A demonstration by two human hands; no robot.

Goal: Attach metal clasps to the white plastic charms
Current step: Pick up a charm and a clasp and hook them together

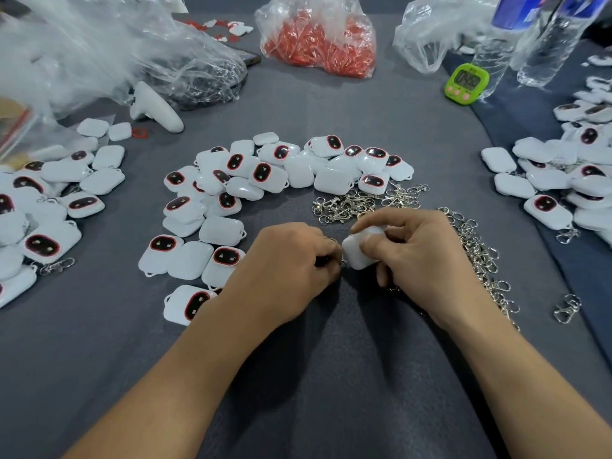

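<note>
- Charm (361,250) of white plastic, plain side showing, sits in the grip of the right hand (424,260), thumb on top and fingers curled beneath, low over the table (331,376).
- The left hand (288,270) has its grip narrowed to a pinch on a metal clasp (340,262), which is mostly hidden by the fingers and lies right at the charm's left corner.
- Loose clasps (364,202) lie tangled just beyond both hands and trail down beside the right forearm.
- A heap of charms (265,173) curves across the middle of the table, many showing a dark, red-rimmed oval.
- The left pile (49,207) and the right pile (563,180) hold more charms, some with clasps on.
- Further back are a green timer (466,82), a clear bag of red pieces (318,44), water bottles (546,44) and a white controller (155,107).
</note>
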